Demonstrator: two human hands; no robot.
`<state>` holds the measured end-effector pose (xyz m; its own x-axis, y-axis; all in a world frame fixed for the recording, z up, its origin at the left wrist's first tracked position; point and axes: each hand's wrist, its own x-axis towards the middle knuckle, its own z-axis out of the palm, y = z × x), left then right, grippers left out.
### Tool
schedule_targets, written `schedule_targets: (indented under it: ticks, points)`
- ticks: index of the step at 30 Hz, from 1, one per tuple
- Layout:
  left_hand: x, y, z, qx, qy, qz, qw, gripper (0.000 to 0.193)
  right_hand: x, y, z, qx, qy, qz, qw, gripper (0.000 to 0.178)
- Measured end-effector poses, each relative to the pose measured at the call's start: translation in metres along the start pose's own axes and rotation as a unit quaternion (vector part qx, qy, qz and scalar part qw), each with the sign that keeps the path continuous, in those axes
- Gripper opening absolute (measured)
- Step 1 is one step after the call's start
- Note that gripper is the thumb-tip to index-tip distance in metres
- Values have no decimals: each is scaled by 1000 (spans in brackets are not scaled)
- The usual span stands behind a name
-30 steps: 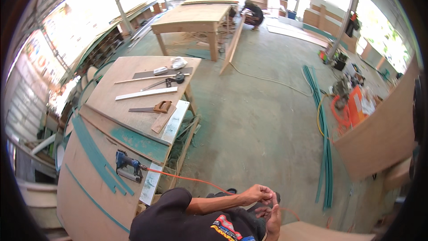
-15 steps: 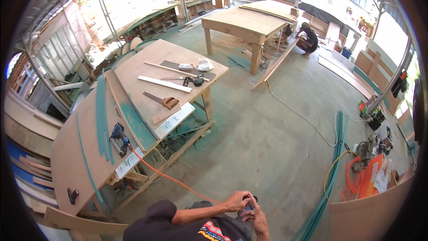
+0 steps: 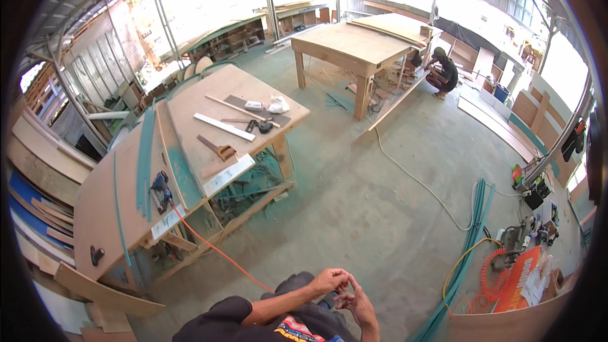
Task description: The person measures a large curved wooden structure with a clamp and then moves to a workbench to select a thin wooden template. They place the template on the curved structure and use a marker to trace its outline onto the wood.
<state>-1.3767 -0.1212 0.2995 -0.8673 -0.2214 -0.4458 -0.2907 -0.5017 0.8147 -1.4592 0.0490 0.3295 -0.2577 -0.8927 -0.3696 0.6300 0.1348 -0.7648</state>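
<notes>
My left hand (image 3: 329, 281) and my right hand (image 3: 360, 305) meet at the lower middle, in front of my body. The left fingers are pinched together at the stretched index finger of the right hand; anything small between them cannot be made out. The other right fingers are loosely bent and apart. Left of my hands, an orange air hose (image 3: 218, 250) runs up to a blue and black nail gun (image 3: 161, 189) lying on the workbench (image 3: 104, 215). A handsaw (image 3: 221, 151) with a wooden handle and a white strip (image 3: 223, 126) lie farther back on the bench.
A small black power tool (image 3: 96, 254) lies at the bench's near left. Long green strips (image 3: 468, 247) lie on the floor at right, beside a coiled red hose (image 3: 491, 272). A person (image 3: 441, 76) squats by a far table (image 3: 342, 38). A pale cable (image 3: 411, 177) crosses the floor.
The view has turned a little, so the near bench sits farther left. My hands remain together, with the right fingers now more spread and the left fingers still pinched.
</notes>
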Motion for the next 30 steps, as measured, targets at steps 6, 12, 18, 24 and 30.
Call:
schedule_targets:
  ticks: [6,12,18,24,30]
  points:
    - [0,3,6,-57,56,-22,997,15,16,-30,-13,-161,-13,35,986,62]
    - [50,22,-5,-49,29,-57,997,17,46,-37,-38,-89,2,61,994,56]
    - [145,38,-33,-109,44,-89,989,22,138,-95,-79,-172,1,70,983,53]
    - [303,118,-82,-260,33,-90,961,26,278,-182,-132,-495,46,-52,866,63]
    - [400,205,-115,-141,56,-81,985,27,371,-275,-151,-514,-8,78,854,61]
